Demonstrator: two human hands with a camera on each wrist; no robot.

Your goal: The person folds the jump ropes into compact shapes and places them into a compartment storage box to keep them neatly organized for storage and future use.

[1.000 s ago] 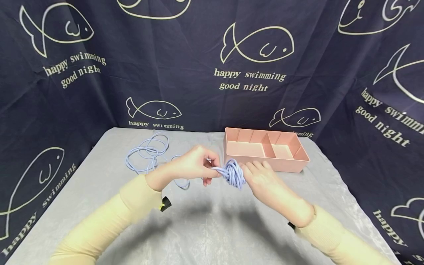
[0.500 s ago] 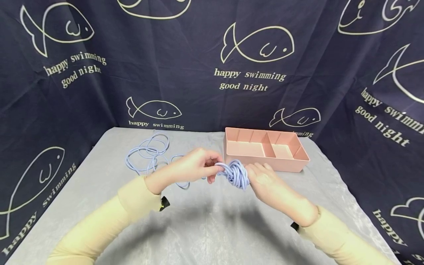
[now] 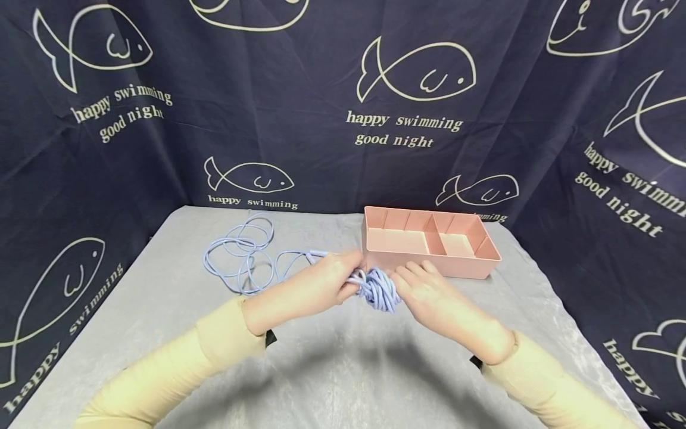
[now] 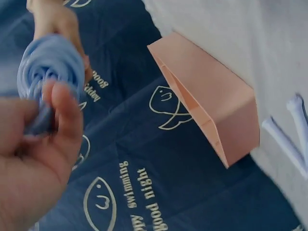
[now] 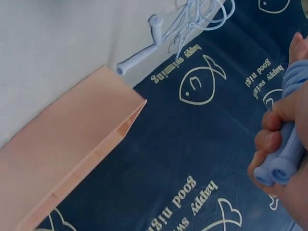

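Note:
A light blue jump rope point(image 3: 379, 290), wound into a thick bundle, is held between both hands above the table. My right hand point(image 3: 431, 301) grips its two handles point(image 5: 284, 168), whose ends stick out below the fingers in the right wrist view. At the bundle's other end, my left hand point(image 3: 326, 281) pinches the rope between thumb and fingers. In the left wrist view the left fingertips point(image 4: 60, 98) are right at the coils. A second light blue jump rope point(image 3: 243, 243) lies loosely looped on the table at the left, its two handles point(image 5: 139, 58) visible in the right wrist view.
Behind the right hand stands a pink box point(image 3: 461, 267) with a divider making two compartments. A grey cloth point(image 3: 343, 369) covers the table. Dark blue fabric point(image 3: 321, 89) with fish drawings hangs at the back and sides.
The left hand has turned over, back of hand now up, and pulls in against the bundle. The bundle has dipped slightly; the right hand keeps its grip on the handles.

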